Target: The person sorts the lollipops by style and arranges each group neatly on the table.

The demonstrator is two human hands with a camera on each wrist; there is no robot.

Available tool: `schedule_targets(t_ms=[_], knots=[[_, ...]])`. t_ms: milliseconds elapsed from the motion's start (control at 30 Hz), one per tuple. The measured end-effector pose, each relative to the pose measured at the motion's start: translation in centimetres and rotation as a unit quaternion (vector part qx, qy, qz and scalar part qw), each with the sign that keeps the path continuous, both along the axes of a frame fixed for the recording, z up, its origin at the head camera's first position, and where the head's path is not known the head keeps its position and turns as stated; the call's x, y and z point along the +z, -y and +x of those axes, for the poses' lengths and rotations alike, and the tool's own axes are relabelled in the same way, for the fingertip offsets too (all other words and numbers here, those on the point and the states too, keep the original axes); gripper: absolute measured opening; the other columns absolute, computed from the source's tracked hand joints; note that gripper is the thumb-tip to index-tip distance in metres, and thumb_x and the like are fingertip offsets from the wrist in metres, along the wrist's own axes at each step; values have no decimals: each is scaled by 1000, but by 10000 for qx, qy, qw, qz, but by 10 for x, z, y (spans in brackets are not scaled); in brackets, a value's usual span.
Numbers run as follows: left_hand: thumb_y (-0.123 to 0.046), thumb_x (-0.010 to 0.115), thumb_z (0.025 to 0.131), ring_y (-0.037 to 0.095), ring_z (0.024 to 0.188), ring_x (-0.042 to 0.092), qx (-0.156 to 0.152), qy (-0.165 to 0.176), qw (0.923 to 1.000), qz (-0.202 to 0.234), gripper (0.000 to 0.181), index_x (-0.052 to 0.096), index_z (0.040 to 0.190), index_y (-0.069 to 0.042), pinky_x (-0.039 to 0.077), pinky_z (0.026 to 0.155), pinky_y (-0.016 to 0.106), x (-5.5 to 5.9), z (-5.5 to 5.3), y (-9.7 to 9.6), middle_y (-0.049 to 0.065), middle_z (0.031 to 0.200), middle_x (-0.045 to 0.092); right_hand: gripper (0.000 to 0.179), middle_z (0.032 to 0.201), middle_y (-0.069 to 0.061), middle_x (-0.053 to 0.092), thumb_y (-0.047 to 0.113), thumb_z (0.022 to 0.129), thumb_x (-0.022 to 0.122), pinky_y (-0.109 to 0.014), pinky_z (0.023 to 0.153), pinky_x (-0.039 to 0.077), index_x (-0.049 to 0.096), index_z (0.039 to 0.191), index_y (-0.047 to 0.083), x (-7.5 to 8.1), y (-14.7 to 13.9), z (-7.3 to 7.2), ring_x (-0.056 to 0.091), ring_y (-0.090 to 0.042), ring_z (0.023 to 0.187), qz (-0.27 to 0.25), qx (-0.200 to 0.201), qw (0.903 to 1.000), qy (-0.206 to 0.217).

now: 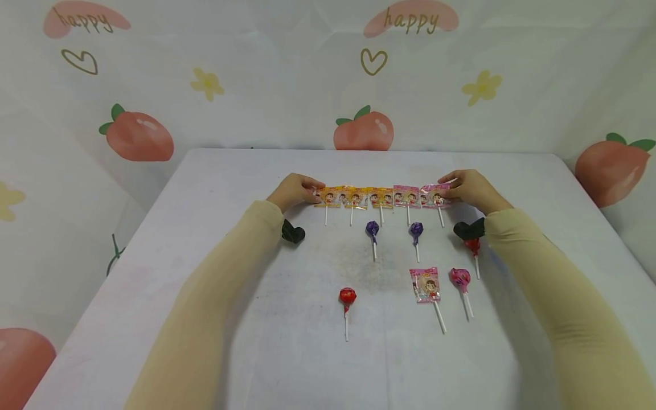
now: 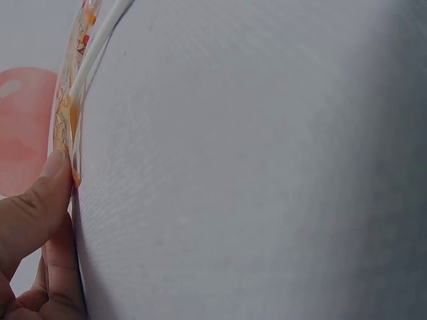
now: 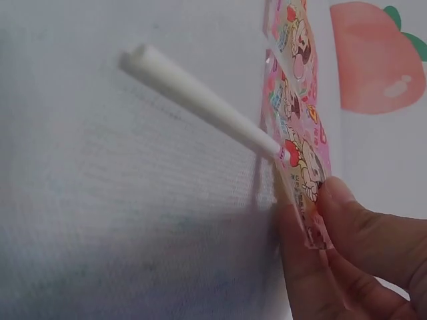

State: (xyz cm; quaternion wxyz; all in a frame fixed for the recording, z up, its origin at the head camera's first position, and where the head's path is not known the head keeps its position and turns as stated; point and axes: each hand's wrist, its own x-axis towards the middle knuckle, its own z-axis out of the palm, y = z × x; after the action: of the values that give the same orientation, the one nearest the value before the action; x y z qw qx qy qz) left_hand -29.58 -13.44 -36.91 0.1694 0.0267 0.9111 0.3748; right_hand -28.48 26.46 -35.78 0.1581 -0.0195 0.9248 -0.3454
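Left hand (image 1: 293,192) and right hand (image 1: 474,189) at either end of a row of flat plastic-wrapped lollipops (image 1: 381,197), near mid-frame.
Left fingers pinch the end orange-wrapped lollipop (image 1: 329,197), right fingers the end pink-wrapped lollipop (image 1: 432,197); grip depth is hard to tell. Light edge pinches should keep wrappers aligned.

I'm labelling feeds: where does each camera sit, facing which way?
Head: on the head, facing forward and down over the tabletop; sleeves, left hand and right hand show.
Left wrist: on that wrist, facing the pinched orange packet; left hand partly shows.
Right wrist: on that wrist, facing the pinched pink packet; right hand partly shows.
Head and right wrist share the pink packet.
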Motion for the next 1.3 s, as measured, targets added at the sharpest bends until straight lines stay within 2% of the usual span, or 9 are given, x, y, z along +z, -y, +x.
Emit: schedule_targets(t_ms=[100,167,233,333,467,700,900,1300], knots=[[-18,76,85,17,98,44,9,9,10000,-3,43,67,126,-19,36,90,31,0,0,0,3,105,57,44,126,-31,52,19,96,62,-43,90,45,52,132,-4,0,0,0,54,-27,98,106,-13,9999,77],[-18,76,84,17,97,44,23,14,10000,-2,43,67,126,-19,36,88,30,0,0,0,3,104,57,45,128,-32,52,20,96,62,-50,95,41,51,132,-4,1,0,-1,54,-29,101,156,-8,9998,96],[-17,76,84,17,97,44,28,24,10000,-13,43,67,126,-19,36,87,30,0,0,0,3,104,57,44,128,-32,53,18,95,63,-46,93,44,52,132,-5,1,0,-1,57,-26,98,148,-25,9998,106],[-18,76,84,17,96,44,22,22,10000,-25,43,67,126,-19,35,87,30,0,0,-1,3,104,57,44,129,-33,52,16,95,63,-30,80,48,52,131,-6,1,-1,-2,59,-15,86,123,-45,9998,131],[-18,76,84,16,96,44,15,8,10000,-12,43,67,126,-19,35,87,30,0,0,-1,2,102,56,45,132,-34,49,17,95,63,-19,69,45,52,131,-6,1,-2,-4,58,-6,79,134,-57,9996,226],[-17,76,84,16,93,45,-31,-59,10000,18,42,68,125,-18,36,85,29,-2,-1,0,2,96,56,42,133,-33,49,14,96,60,-18,65,44,52,131,-7,2,-1,-2,54,-5,75,134,-77,9995,264],[-16,76,84,16,95,44,8,-35,10000,45,41,68,125,-17,35,84,29,-1,0,0,2,101,56,40,132,-29,50,13,96,59,-21,67,44,53,132,-4,2,-1,-2,53,-9,79,213,-141,9992,310],[-18,76,84,17,98,45,-32,-11,10000,-55,41,68,125,-18,35,90,31,-2,-3,0,3,102,57,41,131,-30,50,15,96,60,-25,71,42,53,132,-3,2,0,-3,52,-17,84,315,-207,9985,388]])
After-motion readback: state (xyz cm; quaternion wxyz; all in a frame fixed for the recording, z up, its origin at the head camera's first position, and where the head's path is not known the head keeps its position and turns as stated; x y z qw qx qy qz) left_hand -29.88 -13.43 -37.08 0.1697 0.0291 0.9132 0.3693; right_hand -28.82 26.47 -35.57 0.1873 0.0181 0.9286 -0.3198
